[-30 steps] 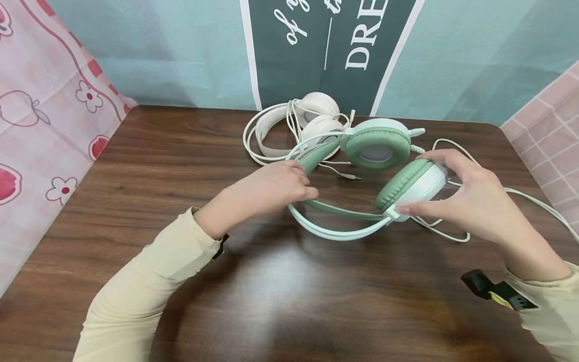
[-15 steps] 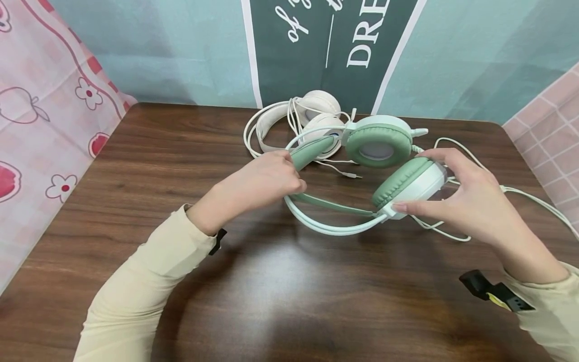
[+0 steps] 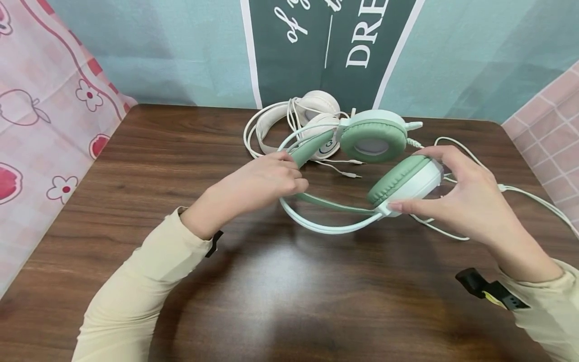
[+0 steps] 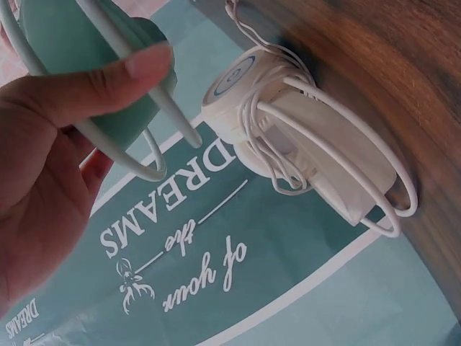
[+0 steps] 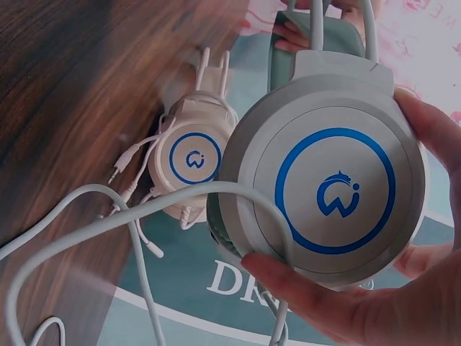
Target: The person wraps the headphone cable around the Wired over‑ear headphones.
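Note:
A pair of white-and-green headphones [image 3: 376, 138] is held above the table between both hands. My left hand [image 3: 267, 180] grips the headband, its fingers curled round the white frame and green pad; in the left wrist view the thumb [image 4: 108, 86] lies across the band. With thumb and fingers on its rim, my right hand [image 3: 470, 193] holds the near ear cup [image 3: 407, 183]. In the right wrist view the cup's outer face [image 5: 337, 191] shows a blue ring and logo. A short microphone boom [image 3: 413, 125] sticks out from the far cup.
White headphones [image 3: 321, 108] with a wound cable rest at the table's back edge, just behind the held pair; their plugs [image 3: 350, 175] lie in front. A pale cable [image 3: 538, 201] runs off to the right. Wall cloths border the brown table [image 3: 271, 291].
The held headphones have shifted slightly left and a little toward the back, both hands moving along with them. The left hand's hold has slid slightly on the headband. The white pair stays put.

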Available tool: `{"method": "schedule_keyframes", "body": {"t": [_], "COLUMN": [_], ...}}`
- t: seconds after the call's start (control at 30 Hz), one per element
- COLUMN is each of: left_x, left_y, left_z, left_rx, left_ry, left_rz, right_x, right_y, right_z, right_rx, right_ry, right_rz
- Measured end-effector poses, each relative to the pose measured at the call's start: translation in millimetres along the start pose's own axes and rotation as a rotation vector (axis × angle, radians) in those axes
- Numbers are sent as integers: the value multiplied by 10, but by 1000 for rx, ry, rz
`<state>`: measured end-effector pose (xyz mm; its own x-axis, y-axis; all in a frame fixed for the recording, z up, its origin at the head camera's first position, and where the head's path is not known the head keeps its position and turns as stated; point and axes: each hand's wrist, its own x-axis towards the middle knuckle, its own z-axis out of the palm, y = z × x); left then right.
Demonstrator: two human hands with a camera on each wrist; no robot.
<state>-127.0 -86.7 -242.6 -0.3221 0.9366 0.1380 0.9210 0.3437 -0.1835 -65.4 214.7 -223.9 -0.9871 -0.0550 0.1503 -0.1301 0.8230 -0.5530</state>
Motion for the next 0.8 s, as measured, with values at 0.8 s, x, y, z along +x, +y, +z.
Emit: {"method": "schedule_keyframes", "body": {"t": [0.8], "left_x": [-18], "left_y": [-86], "left_z": [-43], "left_rx": [88], "left_ry": [-9], "left_rz": [19], "right_x": [21], "right_y": [-16], "right_z": [45], "right_rx": [-31], "right_ry": [-45], "right_rz": [39]}}
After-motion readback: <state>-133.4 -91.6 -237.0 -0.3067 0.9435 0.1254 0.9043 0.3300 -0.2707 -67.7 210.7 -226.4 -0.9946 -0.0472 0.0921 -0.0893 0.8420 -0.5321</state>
